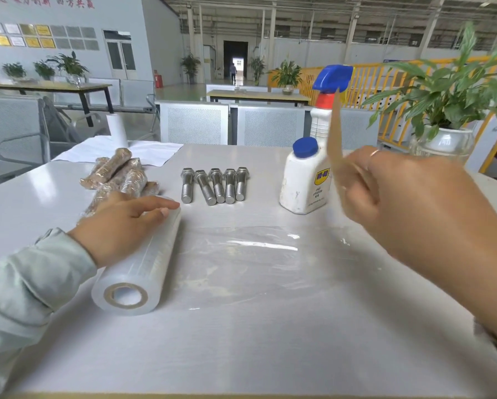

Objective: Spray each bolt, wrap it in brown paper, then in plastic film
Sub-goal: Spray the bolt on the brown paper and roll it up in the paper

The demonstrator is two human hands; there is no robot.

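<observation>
Several bare steel bolts [215,185] lie side by side at the table's middle back. Left of them sits a pile of wrapped bolts [120,174] in brown paper and film. My left hand [123,223] rests flat, fingers straight, on a roll of plastic film [137,266]. A clear sheet of film [241,263] is pulled out from the roll across the table. My right hand [408,203] is raised and pinches a strip of brown paper [335,131] that stands upright. A white spray bottle [326,108] with a blue trigger stands behind a white WD-40 bottle [303,180].
A potted plant [443,110] in a glass vase stands at the table's back right. White sheets [143,152] and a small white roll [116,129] lie at the back left. Grey perforated benches [230,122] stand beyond the table's far edge.
</observation>
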